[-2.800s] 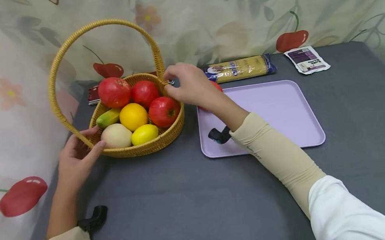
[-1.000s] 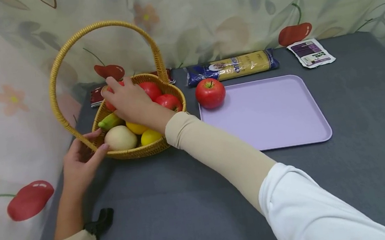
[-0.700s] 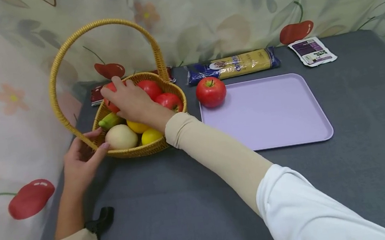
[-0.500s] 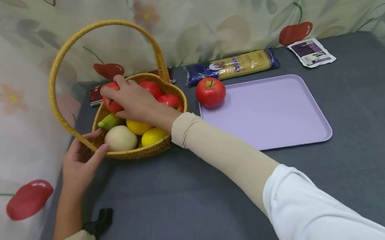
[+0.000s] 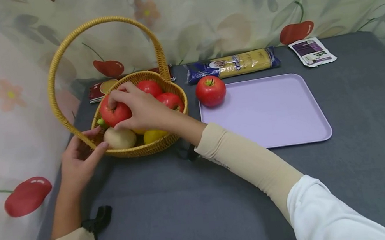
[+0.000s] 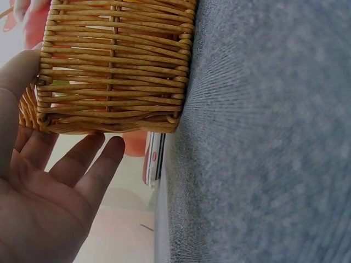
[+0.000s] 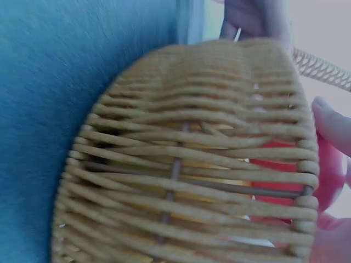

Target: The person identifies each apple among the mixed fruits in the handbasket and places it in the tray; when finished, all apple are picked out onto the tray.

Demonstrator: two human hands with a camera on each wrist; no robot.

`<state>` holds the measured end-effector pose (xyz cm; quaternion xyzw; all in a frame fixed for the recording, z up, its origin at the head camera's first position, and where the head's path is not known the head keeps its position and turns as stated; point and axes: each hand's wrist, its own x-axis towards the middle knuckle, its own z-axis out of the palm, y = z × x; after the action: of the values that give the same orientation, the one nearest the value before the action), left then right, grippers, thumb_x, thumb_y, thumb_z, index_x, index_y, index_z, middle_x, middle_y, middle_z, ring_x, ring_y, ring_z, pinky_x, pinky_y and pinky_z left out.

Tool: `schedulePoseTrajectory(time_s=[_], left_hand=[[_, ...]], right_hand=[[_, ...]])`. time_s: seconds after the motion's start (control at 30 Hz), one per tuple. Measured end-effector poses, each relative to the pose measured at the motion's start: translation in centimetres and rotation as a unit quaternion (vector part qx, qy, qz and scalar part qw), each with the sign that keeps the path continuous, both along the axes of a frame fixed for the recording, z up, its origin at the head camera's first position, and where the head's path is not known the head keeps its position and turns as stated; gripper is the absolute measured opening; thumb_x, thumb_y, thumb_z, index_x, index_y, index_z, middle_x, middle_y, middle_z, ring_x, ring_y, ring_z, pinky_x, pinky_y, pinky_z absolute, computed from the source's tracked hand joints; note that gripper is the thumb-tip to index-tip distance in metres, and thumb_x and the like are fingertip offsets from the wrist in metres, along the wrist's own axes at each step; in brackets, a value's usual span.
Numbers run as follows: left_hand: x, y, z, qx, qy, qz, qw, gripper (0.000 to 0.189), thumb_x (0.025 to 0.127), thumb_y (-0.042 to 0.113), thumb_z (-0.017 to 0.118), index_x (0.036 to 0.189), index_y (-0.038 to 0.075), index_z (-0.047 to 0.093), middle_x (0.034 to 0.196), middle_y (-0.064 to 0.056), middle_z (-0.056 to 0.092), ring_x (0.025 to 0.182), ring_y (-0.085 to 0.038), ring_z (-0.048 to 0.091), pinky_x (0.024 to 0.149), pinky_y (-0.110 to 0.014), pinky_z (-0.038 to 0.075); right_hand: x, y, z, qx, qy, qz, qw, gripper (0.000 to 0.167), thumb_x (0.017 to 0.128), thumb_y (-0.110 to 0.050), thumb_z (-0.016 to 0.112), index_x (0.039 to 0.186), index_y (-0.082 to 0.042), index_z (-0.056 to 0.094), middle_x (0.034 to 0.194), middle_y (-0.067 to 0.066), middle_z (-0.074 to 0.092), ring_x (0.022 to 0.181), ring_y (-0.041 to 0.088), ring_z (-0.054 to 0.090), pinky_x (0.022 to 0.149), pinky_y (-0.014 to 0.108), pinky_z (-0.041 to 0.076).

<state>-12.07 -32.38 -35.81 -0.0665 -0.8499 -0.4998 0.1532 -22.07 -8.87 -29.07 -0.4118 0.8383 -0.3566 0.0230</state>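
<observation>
In the head view, my right hand (image 5: 141,105) holds a red apple (image 5: 116,114) at the left of the wicker basket (image 5: 146,150), fingers over its top and thumb low at its near side. The apple overlaps a pale round fruit (image 5: 119,138) and hides most of a green-tipped fruit (image 5: 102,122). My left hand (image 5: 78,159) grips the basket's left rim near the handle's foot; in the left wrist view, the thumb lies at the rim and the fingers (image 6: 104,170) reach along the outer side. Two more red apples (image 5: 149,87) and a yellow fruit (image 5: 154,135) sit inside.
A lilac tray (image 5: 269,112) lies right of the basket, with a red apple (image 5: 210,90) on its far left corner. Behind it are a long yellow-and-blue packet (image 5: 234,64) and a white-and-purple pouch (image 5: 312,52). A dark red packet (image 5: 96,93) lies behind the basket.
My right hand went from the basket's right rim to the left apple, took hold of it and shifted it toward me. The left hand has stayed on the rim.
</observation>
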Motion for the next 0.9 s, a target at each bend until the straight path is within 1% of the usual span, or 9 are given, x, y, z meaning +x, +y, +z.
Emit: schedulePoseTrajectory(time_s=[0.17, 0.27, 0.37, 0.43, 0.5, 0.57, 0.7, 0.9], left_hand=[[0.0, 0.2, 0.1, -0.004, -0.009, 0.008, 0.9999, 0.044, 0.092, 0.005, 0.072, 0.134, 0.002, 0.057, 0.134, -0.005, 0.063, 0.111, -0.011, 0.062, 0.090, -0.014, 0.049], [0.1, 0.3, 0.1, -0.003, -0.010, 0.008, 0.9999, 0.044, 0.092, 0.004, 0.072, 0.133, 0.001, 0.058, 0.134, -0.005, 0.063, 0.111, -0.011, 0.062, 0.090, -0.014, 0.049], [0.0, 0.4, 0.2, -0.003, -0.021, 0.014, 0.9997, 0.045, 0.092, 0.007, 0.072, 0.134, 0.002, 0.057, 0.135, -0.004, 0.062, 0.112, -0.011, 0.061, 0.089, -0.014, 0.049], [-0.1, 0.3, 0.2, -0.005, -0.030, 0.018, 0.9994, 0.045, 0.093, 0.010, 0.072, 0.135, 0.003, 0.057, 0.136, -0.003, 0.061, 0.113, -0.011, 0.060, 0.089, -0.013, 0.048], [-0.2, 0.3, 0.2, -0.003, -0.035, 0.019, 0.9992, 0.045, 0.093, 0.011, 0.072, 0.135, 0.004, 0.056, 0.136, -0.004, 0.061, 0.114, -0.011, 0.059, 0.089, -0.013, 0.048], [-0.2, 0.2, 0.2, -0.004, -0.033, 0.018, 0.9993, 0.045, 0.093, 0.011, 0.072, 0.135, 0.004, 0.057, 0.136, -0.004, 0.061, 0.114, -0.010, 0.060, 0.089, -0.013, 0.048], [-0.1, 0.2, 0.0, 0.000, -0.027, 0.015, 0.9995, 0.044, 0.093, 0.008, 0.072, 0.134, 0.002, 0.057, 0.135, -0.004, 0.062, 0.113, -0.010, 0.060, 0.089, -0.013, 0.049], [0.0, 0.2, 0.1, 0.000, -0.030, 0.018, 0.9994, 0.044, 0.093, 0.009, 0.072, 0.134, 0.002, 0.057, 0.136, -0.004, 0.061, 0.114, -0.010, 0.060, 0.090, -0.013, 0.048]], right_hand=[[1.2, 1.4, -0.7, -0.014, 0.006, 0.025, 0.9996, 0.041, 0.085, -0.030, 0.082, 0.117, -0.017, 0.059, 0.134, 0.004, 0.046, 0.130, 0.016, 0.039, 0.098, 0.021, 0.041], [1.6, 2.3, -1.1, -0.027, -0.002, 0.026, 0.9993, 0.042, 0.085, -0.029, 0.083, 0.117, -0.016, 0.059, 0.138, 0.005, 0.044, 0.132, 0.015, 0.038, 0.102, 0.022, 0.040], [2.0, 3.4, -1.4, -0.050, -0.014, 0.017, 0.9985, 0.046, 0.083, -0.025, 0.084, 0.119, -0.016, 0.057, 0.138, 0.004, 0.043, 0.132, 0.015, 0.038, 0.103, 0.023, 0.039], [2.1, 4.0, -1.5, -0.066, -0.016, 0.008, 0.9977, 0.049, 0.081, -0.022, 0.086, 0.119, -0.015, 0.056, 0.135, 0.004, 0.044, 0.129, 0.014, 0.039, 0.102, 0.022, 0.039], [2.2, 4.4, -1.6, -0.084, -0.010, 0.004, 0.9964, 0.051, 0.079, -0.018, 0.087, 0.118, -0.014, 0.055, 0.130, 0.003, 0.046, 0.126, 0.014, 0.040, 0.101, 0.022, 0.040], [2.2, 4.7, -1.7, -0.097, -0.001, 0.005, 0.9953, 0.049, 0.077, -0.017, 0.088, 0.114, -0.013, 0.055, 0.125, 0.002, 0.047, 0.123, 0.014, 0.042, 0.098, 0.023, 0.042], [2.3, 5.1, -2.3, -0.108, 0.016, 0.005, 0.9940, 0.044, 0.078, -0.022, 0.089, 0.108, -0.014, 0.057, 0.120, 0.002, 0.048, 0.119, 0.015, 0.045, 0.094, 0.024, 0.044], [2.7, 5.5, -2.6, -0.102, 0.042, -0.017, 0.9938, 0.044, 0.080, -0.032, 0.087, 0.110, -0.015, 0.059, 0.121, 0.003, 0.049, 0.117, 0.016, 0.047, 0.094, 0.025, 0.046]])
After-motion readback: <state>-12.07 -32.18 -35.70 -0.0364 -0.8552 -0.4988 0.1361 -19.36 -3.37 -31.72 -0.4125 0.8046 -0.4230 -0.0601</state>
